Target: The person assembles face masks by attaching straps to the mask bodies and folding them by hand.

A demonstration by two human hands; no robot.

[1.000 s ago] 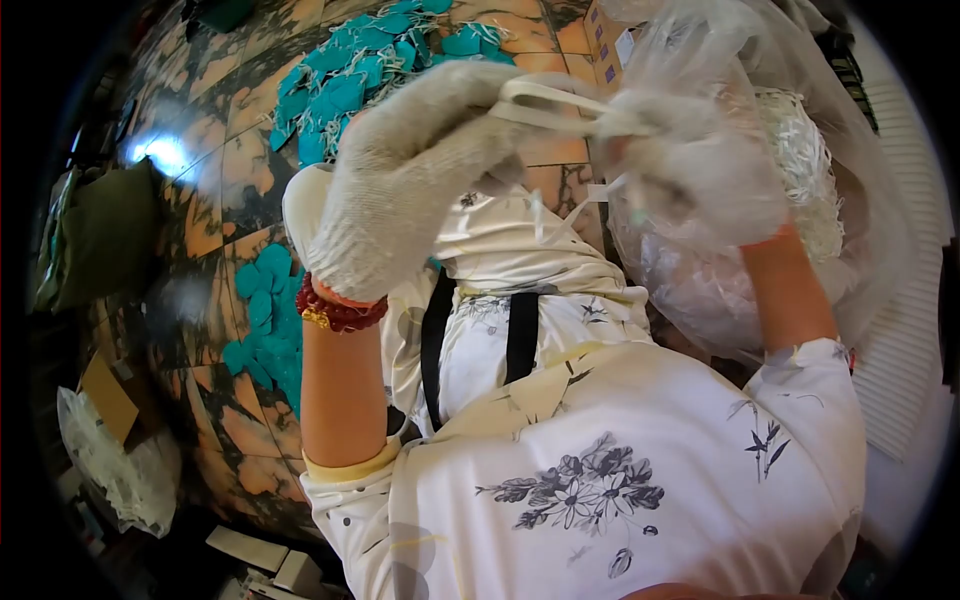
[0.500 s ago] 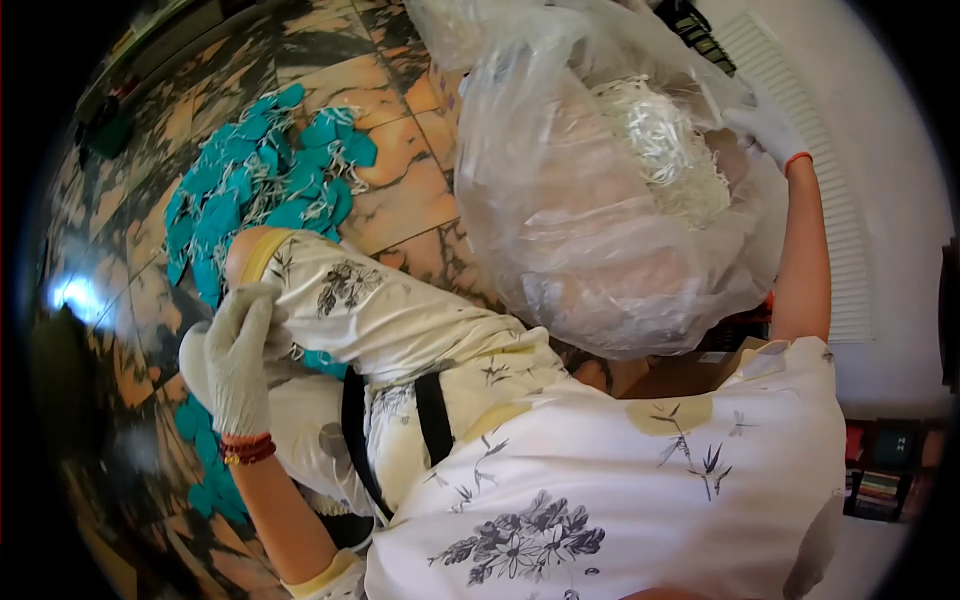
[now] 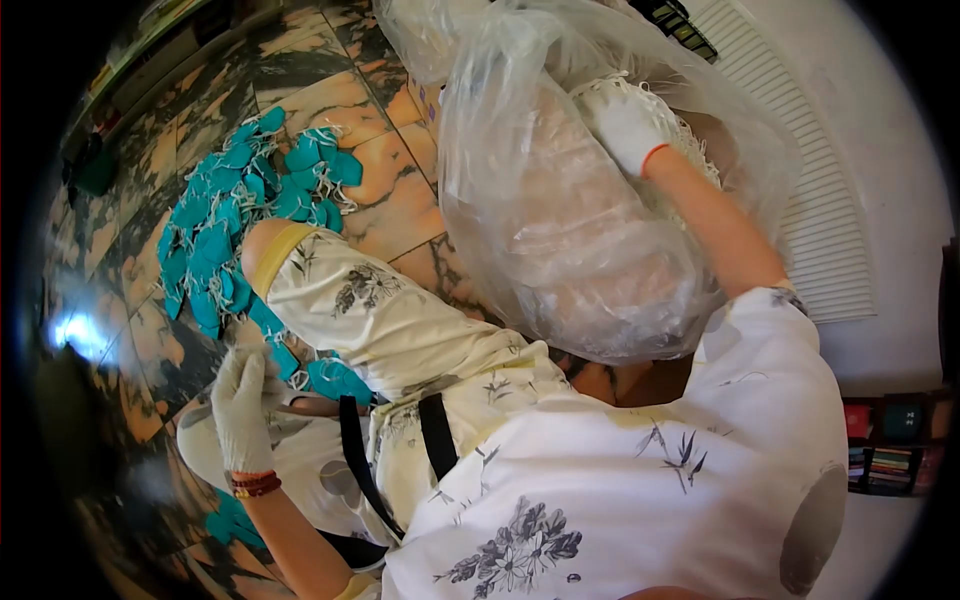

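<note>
My right hand (image 3: 628,130), in a white glove with an orange cuff, reaches into a large clear plastic bag (image 3: 520,200). It lies on a heap of thin white strips or loops (image 3: 690,150) inside, and its fingertips are hidden among them. My left hand (image 3: 242,405), in a whitish knit glove, is held near my knees with the fingers pressed together. I cannot make out whether anything is between them. Beyond it, teal face masks (image 3: 215,245) with white ear loops lie piled on the floor.
Dark and orange marble tiles (image 3: 385,165) cover the floor. A white ribbed radiator (image 3: 790,150) stands on the right behind the bag. More teal pieces (image 3: 235,525) lie at lower left. A small shelf with books (image 3: 890,465) is at far right.
My right hand has moved left from the bag's edge onto the white heap inside. My left hand has lowered slightly, away from the knee. The view has shifted a little.
</note>
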